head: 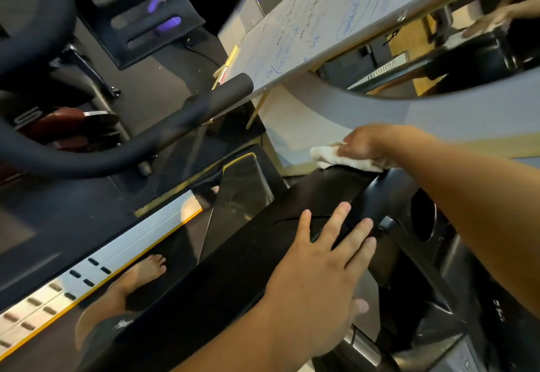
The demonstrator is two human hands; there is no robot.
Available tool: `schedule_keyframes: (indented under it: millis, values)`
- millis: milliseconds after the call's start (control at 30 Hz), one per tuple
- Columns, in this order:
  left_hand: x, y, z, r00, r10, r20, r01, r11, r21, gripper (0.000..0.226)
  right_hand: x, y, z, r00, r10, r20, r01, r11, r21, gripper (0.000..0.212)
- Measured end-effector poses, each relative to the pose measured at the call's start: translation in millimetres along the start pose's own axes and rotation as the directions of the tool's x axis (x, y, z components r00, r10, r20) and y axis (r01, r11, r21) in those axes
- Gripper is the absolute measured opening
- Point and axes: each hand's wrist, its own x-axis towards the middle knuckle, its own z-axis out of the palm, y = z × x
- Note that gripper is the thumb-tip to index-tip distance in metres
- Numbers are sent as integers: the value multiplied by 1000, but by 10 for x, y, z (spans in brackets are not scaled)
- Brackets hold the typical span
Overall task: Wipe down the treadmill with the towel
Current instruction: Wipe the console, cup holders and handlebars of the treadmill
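1. The white towel lies bunched on the top edge of the black treadmill.
2. The right hand presses it down, grip curled over the cloth.
3. The left hand rests flat lower down, grip spread.
4. A whiteboard leans beyond.

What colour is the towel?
The towel is white, seen best in the head view.

A whiteboard covered in blue writing stands beside a curved-edged mirror, with two purple grips slotted in a black rack on the dark floor.
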Motion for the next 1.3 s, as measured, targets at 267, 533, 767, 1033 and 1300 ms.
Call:
schedule_keyframes:
  millis: [267,533,767,1033,1300]
  values:
    - [25,1,-16,999,2,55,-4,999,39,78,-518,-288,101,980,-188,-58,188,982,-4,44]
    - [46,19,-101,986,-8,166,-1,998,55,76,-408,-940,227,894,-410,180,413,910,23,51]
    - [15,-8,-84,995,6,98,-6,1000,-6,75,168,-574,237,976,-198,87,191,978,86,63]
    - [-17,22,-58,998,-15,69,11,999,46,78,-61,194,148,972,-60,-229,98,982,162,47]
    - [27,23,-76,988,-35,147,32,999,26,76,-494,171,491,832,-3,-554,209,928,309,35]
